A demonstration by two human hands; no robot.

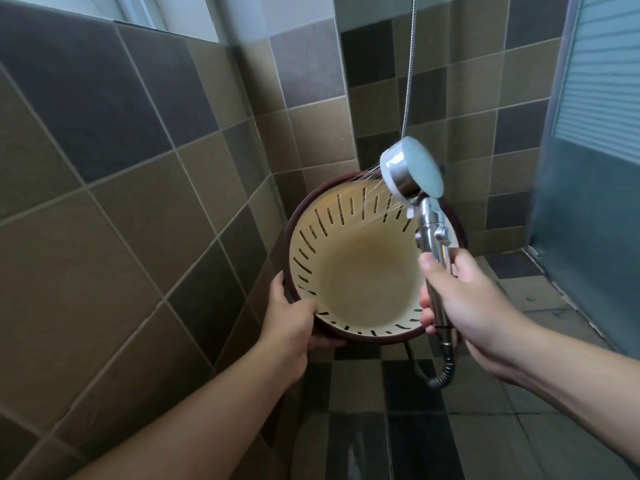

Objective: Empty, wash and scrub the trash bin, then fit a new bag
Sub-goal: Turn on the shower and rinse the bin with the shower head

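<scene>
While sprayed, bin (360, 271) between both grips

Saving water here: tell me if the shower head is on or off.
On: fine jets leave the shower head, held by the right hand, toward the bin.

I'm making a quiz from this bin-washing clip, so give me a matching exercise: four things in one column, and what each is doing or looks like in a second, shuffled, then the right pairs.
1. left hand
2. right hand
3. shower head
4. trash bin

A. sprays water
B. cream inside, slotted wall, dark rim
C. grips the chrome handle
D. holds the bin's rim

Pairs: 1-D, 2-C, 3-A, 4-B
</scene>
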